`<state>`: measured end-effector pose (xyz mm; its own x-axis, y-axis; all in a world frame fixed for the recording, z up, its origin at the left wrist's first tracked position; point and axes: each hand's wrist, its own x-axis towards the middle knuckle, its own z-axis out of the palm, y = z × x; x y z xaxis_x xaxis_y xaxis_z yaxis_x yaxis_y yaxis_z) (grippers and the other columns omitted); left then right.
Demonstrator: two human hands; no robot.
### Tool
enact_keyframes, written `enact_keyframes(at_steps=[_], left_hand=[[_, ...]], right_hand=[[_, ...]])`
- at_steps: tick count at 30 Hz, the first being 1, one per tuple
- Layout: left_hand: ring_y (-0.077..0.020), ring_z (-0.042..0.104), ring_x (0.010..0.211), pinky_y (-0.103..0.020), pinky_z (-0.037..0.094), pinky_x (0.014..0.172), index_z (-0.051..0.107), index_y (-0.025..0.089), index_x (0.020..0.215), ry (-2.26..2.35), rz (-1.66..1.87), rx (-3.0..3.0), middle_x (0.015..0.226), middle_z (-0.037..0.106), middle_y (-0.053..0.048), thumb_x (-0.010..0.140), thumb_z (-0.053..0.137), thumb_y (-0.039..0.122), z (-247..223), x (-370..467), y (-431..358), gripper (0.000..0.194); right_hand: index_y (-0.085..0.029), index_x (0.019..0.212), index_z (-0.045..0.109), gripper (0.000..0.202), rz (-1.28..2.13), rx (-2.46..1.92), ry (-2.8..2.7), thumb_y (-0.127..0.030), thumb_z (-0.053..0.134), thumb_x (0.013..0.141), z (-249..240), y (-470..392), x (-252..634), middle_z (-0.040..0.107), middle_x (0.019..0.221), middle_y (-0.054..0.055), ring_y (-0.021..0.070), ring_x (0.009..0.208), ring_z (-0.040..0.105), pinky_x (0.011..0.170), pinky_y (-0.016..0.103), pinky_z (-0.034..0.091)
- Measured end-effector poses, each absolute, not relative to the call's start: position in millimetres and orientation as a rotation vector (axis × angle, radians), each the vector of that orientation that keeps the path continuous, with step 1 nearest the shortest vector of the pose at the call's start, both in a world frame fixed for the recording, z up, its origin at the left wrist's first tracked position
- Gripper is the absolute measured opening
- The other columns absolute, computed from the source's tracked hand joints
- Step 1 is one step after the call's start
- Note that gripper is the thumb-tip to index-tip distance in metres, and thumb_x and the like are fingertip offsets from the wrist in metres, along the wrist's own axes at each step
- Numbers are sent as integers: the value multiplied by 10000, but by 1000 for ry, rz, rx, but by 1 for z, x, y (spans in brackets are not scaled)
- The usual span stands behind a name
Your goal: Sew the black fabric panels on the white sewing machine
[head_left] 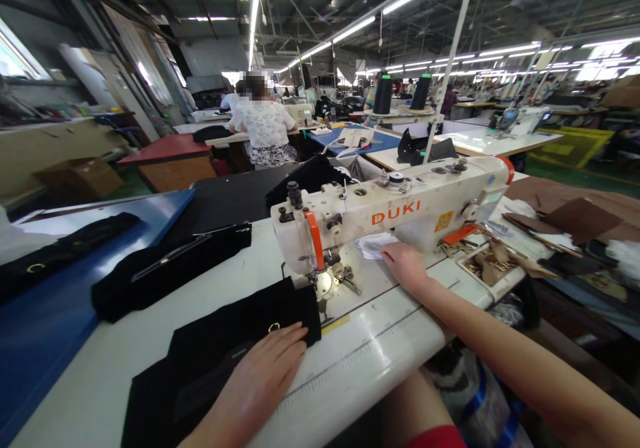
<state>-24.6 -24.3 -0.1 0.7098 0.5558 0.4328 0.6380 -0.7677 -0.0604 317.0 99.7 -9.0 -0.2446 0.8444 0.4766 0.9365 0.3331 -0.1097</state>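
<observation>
My left hand lies flat with fingers stretched out on a black fabric piece, close to a gold ring set in it. The fabric's right end reaches the needle area of a white sewing machine marked DUKI. Under the machine's arm, my right hand has its fingers closed at the edge of a small stack of white labels or slips. Whether it pinches one slip or several I cannot tell. A lamp lights the needle plate.
Another black fabric piece with a zipper lies at the left, beside a blue surface. A small tray with metal parts sits right of the machine, near brown material. A person sits ahead; black thread cones stand behind the machine.
</observation>
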Motion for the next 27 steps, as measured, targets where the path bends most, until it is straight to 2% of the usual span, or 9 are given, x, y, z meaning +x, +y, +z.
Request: enact_keyframes(at_steps=[3,5,10,13,19,27], left_hand=[[-225,648,1103,-393,536,950,679,212,1066,-1042,-562,-2722,1168,702,-59,908,555,365,3,-23,-30,253],[-233,633,1128,-418,520,975,671,219,1093,-1082,-598,-2729,1196,688,-61,895,577,387,6,-22,-35,277],[-216,635,1112,-390,526,965,643,190,1115,-1291,-891,-2583,1184,681,-82,941,508,298,18,-13,-41,245],[-219,636,1104,-394,527,962,611,174,1147,-1369,-1005,-2496,1188,670,-98,945,501,287,22,-12,-41,256],[-215,640,1086,-392,530,959,604,180,1138,-1424,-1027,-2462,1188,662,-95,949,495,284,19,-17,-45,242],[-215,612,1130,-384,510,974,586,160,1185,-1226,-985,-2522,1210,654,-109,944,478,179,22,16,-39,264]], right_hand=[[-201,805,709,254,-285,-1502,-2101,-156,494,933,-8,97,315,713,813,54,181,777,627,720,269,460],[-193,828,712,228,-323,-1389,-2101,-170,513,937,-7,92,312,710,814,60,186,786,620,743,280,459],[-196,936,714,192,-397,-1119,-2203,-204,523,950,-6,76,297,704,861,70,201,821,597,791,317,449],[-198,912,717,213,-337,-1116,-2241,-229,511,958,-7,72,289,699,848,70,209,817,595,762,324,455],[-195,938,706,243,-89,-1094,-2143,-229,467,972,-11,73,286,707,954,85,203,877,629,803,340,504],[-178,974,689,239,-249,-873,-2212,-177,450,976,-6,56,275,715,941,82,188,869,631,804,320,495]])
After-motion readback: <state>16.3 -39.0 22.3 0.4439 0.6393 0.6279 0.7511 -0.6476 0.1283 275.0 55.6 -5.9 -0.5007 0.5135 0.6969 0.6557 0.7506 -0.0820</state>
